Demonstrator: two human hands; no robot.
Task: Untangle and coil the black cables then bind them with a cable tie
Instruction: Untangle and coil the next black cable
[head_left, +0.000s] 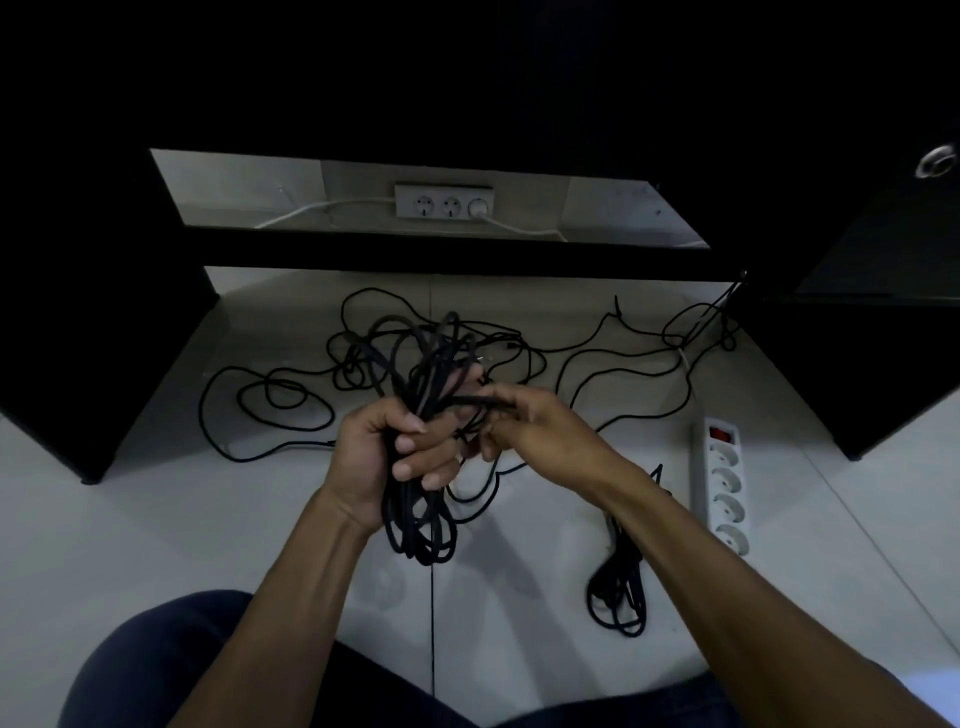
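Fingers of left hand (387, 452) curled tight round the coiled cable bundle (421, 395) held above the floor tiles (156, 530) — likely pinning the loops — while right hand (524, 426) pinches one strand, seemingly feeding it in; loose black cables (291, 405) sprawl beyond.
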